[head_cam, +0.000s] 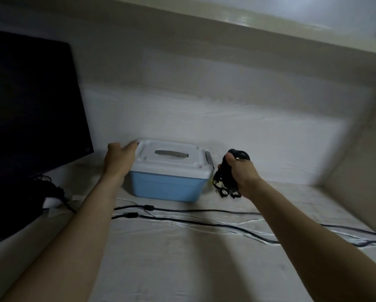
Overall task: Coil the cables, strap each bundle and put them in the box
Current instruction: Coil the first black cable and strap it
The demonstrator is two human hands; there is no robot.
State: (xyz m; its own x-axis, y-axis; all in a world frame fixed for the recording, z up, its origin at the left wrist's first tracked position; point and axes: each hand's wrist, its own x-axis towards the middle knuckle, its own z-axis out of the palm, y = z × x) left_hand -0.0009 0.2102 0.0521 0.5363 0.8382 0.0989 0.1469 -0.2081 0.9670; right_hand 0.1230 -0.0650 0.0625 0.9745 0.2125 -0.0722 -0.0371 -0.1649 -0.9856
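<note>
A blue box (160, 186) with a white lid (171, 158) and grey handle stands shut on the white desk. My left hand (119, 159) lies against the lid's left end, its fingertips hidden behind the corner. Just right of the box, my right hand (240, 173) grips a coiled black cable bundle (228, 175), lifted off the desk, with loops sticking out above and below the fist. Two loose black cables (182, 214) run across the desk in front of the box.
A dark monitor (30, 110) stands at the left with a tangle of black wires (54, 190) at its base. A wall and a shelf edge (269, 27) rise behind. A side panel (357, 160) closes the right.
</note>
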